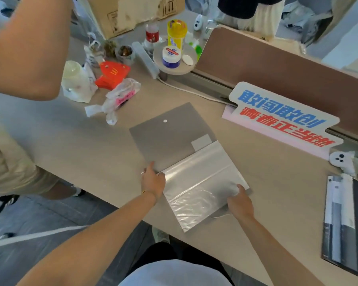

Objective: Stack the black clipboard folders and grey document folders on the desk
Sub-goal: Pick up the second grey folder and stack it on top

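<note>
From the head camera, you have a grey document folder (pixel 170 137) lying flat in the middle of the desk (pixel 277 193), and a second folder in a clear plastic sleeve (pixel 203 186) lies partly over its near end, its own near corner hanging past the desk edge. Your left hand (pixel 152 180) rests on the sleeve's left edge where it meets the bare grey folder, fingers spread and pressing down rather than closed round anything. Your right hand (pixel 239 200) pinches the sleeve's right corner, fingers curled over the top; the thumb is hidden, so you cannot tell how firm that hold is. The black clipboard folders (pixel 347 223) sit well apart, at the right end of the desk. Judge these folders as light, thin and bendy, and the plastic as slick: it will likely slide on the grey surface below and sag if lifted by one corner. Take them by two opposite edges, or push flat with the palm to square them. The clipboards look stiffer and probably heavier, so grip those along a long edge.
</note>
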The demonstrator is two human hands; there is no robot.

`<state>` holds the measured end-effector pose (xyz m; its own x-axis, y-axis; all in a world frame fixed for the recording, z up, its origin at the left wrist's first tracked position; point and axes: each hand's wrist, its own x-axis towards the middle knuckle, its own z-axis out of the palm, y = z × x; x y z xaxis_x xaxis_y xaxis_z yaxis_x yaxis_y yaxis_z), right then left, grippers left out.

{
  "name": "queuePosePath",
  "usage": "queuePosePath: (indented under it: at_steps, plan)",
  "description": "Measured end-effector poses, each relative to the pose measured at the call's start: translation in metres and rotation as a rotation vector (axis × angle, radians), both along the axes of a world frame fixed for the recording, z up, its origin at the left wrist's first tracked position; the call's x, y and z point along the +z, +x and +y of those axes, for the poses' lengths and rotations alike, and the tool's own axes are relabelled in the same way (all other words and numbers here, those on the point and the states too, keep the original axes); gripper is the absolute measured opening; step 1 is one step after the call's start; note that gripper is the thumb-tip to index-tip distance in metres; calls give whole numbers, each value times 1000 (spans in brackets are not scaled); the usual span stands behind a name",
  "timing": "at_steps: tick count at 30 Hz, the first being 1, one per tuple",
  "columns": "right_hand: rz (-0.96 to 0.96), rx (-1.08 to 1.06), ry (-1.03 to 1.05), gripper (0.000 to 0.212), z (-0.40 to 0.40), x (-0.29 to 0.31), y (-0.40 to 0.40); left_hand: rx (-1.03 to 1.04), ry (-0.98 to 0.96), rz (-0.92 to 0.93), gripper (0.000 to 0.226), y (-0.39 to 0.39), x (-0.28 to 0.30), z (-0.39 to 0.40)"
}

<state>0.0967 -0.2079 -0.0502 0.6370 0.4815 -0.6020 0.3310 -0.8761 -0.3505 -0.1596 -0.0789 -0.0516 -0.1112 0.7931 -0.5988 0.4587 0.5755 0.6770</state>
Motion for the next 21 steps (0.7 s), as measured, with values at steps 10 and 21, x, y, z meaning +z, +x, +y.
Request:
queuePosePath:
  at_steps: [10, 21]
  plan:
    - [-119, 212, -55, 61, 5, 8, -17, 347, -208, -450, 7, 17, 3, 1]
    - [-106, 179, -111, 39, -25, -2, 20, 370, 13, -644, 15, 21, 53, 49]
